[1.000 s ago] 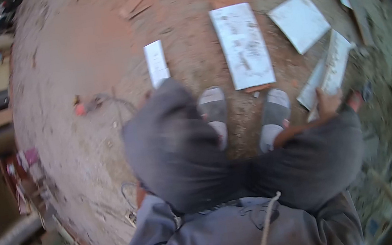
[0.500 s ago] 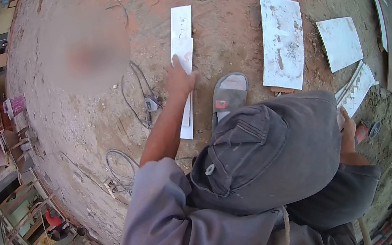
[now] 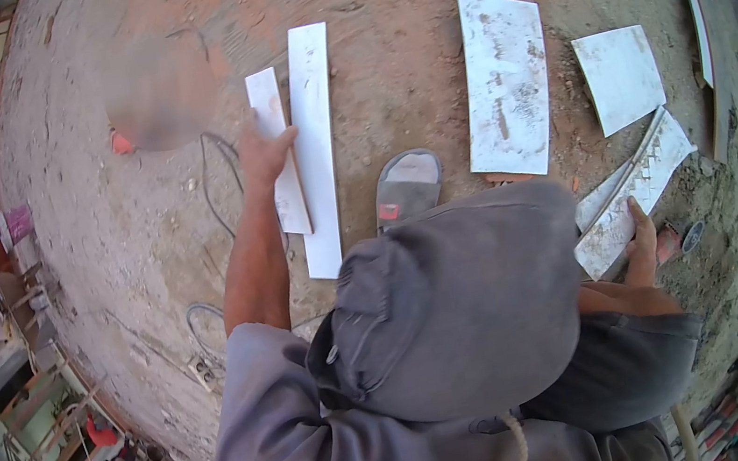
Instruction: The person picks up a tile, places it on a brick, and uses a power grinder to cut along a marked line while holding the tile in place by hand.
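Note:
My left hand point(image 3: 264, 156) is closed around a short, narrow white tile strip point(image 3: 290, 190), thumb along its right edge and fingers at its left. Just to the right, a longer white tile strip point(image 3: 313, 125) lies on the dirt. My right hand point(image 3: 643, 247) grips the lower end of a white tile piece point(image 3: 654, 176) with zigzag marks on its face, thumb on top and the other fingers mostly hidden. Behind that piece, part of another white piece point(image 3: 599, 200) shows. A sandalled foot point(image 3: 409, 182) stands between the hands.
On the right lie a large stained white tile point(image 3: 507, 84) and a smaller square one point(image 3: 621, 80). A power socket block point(image 3: 203, 372) and grey cable point(image 3: 217, 190) lie on the left. Dark cap and sleeves fill the lower middle. A blurred patch covers the upper left.
My left hand has shifted the short strip left, off the longer strip it overlapped. The marked tile piece in my right hand has come further into view, lower and to the left.

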Available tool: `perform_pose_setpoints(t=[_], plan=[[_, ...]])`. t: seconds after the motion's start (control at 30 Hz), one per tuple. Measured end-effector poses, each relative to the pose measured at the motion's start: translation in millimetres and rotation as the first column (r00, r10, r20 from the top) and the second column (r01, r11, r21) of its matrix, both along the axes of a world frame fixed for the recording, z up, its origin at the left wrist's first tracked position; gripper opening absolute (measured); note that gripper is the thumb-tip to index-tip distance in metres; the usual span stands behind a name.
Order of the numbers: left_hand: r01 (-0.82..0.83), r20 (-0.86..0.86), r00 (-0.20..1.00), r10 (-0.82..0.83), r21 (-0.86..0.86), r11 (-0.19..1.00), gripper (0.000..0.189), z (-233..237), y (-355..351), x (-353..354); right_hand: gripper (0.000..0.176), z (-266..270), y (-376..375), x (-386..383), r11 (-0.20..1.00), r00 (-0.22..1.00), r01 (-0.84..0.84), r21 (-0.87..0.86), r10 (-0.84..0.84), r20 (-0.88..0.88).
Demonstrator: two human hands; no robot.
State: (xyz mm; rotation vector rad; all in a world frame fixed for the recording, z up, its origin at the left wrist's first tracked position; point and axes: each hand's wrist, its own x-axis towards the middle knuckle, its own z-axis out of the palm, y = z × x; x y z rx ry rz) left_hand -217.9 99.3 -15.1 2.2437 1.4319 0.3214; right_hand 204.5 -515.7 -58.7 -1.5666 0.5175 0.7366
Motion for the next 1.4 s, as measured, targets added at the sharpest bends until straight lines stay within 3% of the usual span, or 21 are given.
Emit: perform_pose_setpoints(t=[0.1, 0.23, 0.27, 0.33, 0.37, 0.4, 0.53, 0.6, 0.67, 0.73, 0.8, 0.83, 0.9, 0.97, 1.03, 1.1, 1.17, 1.27, 1.3, 1.37, 1.4], plan=[[0.008, -0.062, 0.998, -0.006, 0.027, 1.0, 0.092, 15.9, 17.1, 23.2, 0.048, -21.0, -2.4, 1.1, 0.999, 0.996, 0.038, 0.006, -0.038, 0.075], [0.113, -0.081, 0.991, -0.105, 0.102, 0.988, 0.086, -18.4, 71.4, 29.2, 0.047, 4.3, 16.8, -18.4, 1.0, 0.965, 0.012, -0.001, -0.011, 0.261], [0.134, -0.071, 0.99, -0.125, 0.137, 0.981, 0.082, -26.3, 77.3, 28.9, 0.046, 10.7, 23.0, -19.9, 0.996, 0.955, 0.019, -0.083, 0.006, 0.296], [0.129, -0.264, 0.959, -0.104, 0.078, 0.989, 0.071, -10.1, 71.3, 47.1, 0.044, 17.8, 34.0, -24.6, 0.984, 0.934, 0.047, -0.17, 0.016, 0.356], [0.114, -0.25, 0.965, -0.072, 0.157, 0.981, 0.067, -24.9, 77.6, 40.5, 0.043, 19.9, 40.9, -26.6, 0.983, 0.923, 0.067, -0.173, 0.005, 0.385], [0.095, -0.241, 0.97, -0.037, 0.232, 0.968, 0.063, -41.8, 79.8, 33.7, 0.042, 30.6, 49.3, -30.9, 0.993, 0.927, 0.099, -0.07, -0.067, 0.368], [0.113, -0.198, 0.978, -0.064, 0.246, 0.963, 0.064, -14.3, 9.0, 52.4, 0.044, 69.3, 58.0, -27.6, 0.992, 0.882, 0.111, -0.056, -0.072, 0.466], [0.276, -0.199, 0.949, -0.243, 0.155, 0.949, 0.069, -20.1, -28.2, 50.9, 0.047, 94.0, 63.8, -2.5, 0.968, 0.865, -0.023, -0.249, 0.144, 0.481], [0.327, -0.295, 0.922, -0.249, 0.253, 0.911, 0.077, -22.6, -60.0, 54.3, 0.049, 117.1, 82.9, 32.4, 0.926, 0.868, -0.081, -0.368, 0.247, 0.43], [0.304, -0.309, 0.927, -0.21, 0.297, 0.905, 0.079, -21.5, -71.0, 64.0, 0.045, 108.0, 87.4, 78.5, 0.857, 0.795, -0.107, -0.504, 0.378, 0.474], [0.085, -0.342, 0.94, -0.01, 0.204, 0.975, 0.087, -14.4, -72.1, 65.5, 0.042, 106.7, 92.7, 118.5, 0.795, 0.762, -0.135, -0.591, 0.465, 0.451], [0.069, -0.348, 0.938, 0.011, 0.216, 0.974, 0.087, -10.7, -69.4, 63.2, 0.04, 107.0, 98.1, 135.9, 0.725, 0.735, -0.141, -0.674, 0.533, 0.419], [0.004, -0.358, 0.934, 0.016, 0.053, 0.999, 0.094, -5.5, -64.3, 60.5, 0.038, 109.8, 106.2, 167.7, 0.693, 0.72, -0.173, -0.699, 0.574, 0.391], [0.013, -0.372, 0.928, 0.013, 0.068, 0.998, 0.099, -6.7, -61.2, 58.0, 0.037, 95.5, 100.3, 193.9, 0.651, 0.713, -0.203, -0.731, 0.61, 0.345], [-0.036, -0.36, 0.932, 0.038, 0.011, 0.999, 0.098, -1.3, -60.0, 65.1, 0.038, 78.5, 92.9, 220.4, 0.676, 0.696, -0.237, -0.698, 0.62, 0.364], [-0.041, -0.332, 0.943, 0.037, -0.004, 0.999, 0.099, 5.7, -60.2, 66.7, 0.041, 66.7, 86.8, 236.4, 0.62, 0.703, -0.235, -0.749, 0.64, 0.31], [-0.042, -0.3, 0.953, 0.033, -0.023, 0.999, 0.1, 11.3, -59.5, 69.7, 0.046, 46.1, 76.9, 249.6, 0.37, 0.627, -0.164, -0.915, 0.755, 0.193], [-0.049, -0.177, 0.983, 0.047, -0.007, 0.999, 0.101, 32.0, -55.9, 82.1, 0.051, 43.3, 75.6, 235.6, 0.292, 0.584, -0.174, -0.941, 0.8, 0.14], [-0.039, -0.177, 0.983, 0.038, -0.002, 0.999, 0.101, 41.0, -50.3, 89.5, 0.051, 44.2, 78.6, 226.3, 0.298, 0.592, -0.172, -0.939, 0.793, 0.144], [-0.014, -0.042, 0.999, 0.013, -0.023, 1.0, 0.098, 53.5, -38.1, 106.8, 0.053, 51.7, 92.8, 205.2, 0.309, 0.498, 0.058, -0.949, 0.815, 0.296], [-0.008, 0.048, 0.999, 0.011, -0.053, 0.999, 0.095, 57.5, -28.8, 114.3, 0.052, 49.5, 102.7, 190.3, 0.418, 0.461, 0.114, -0.901, 0.782, 0.42]])
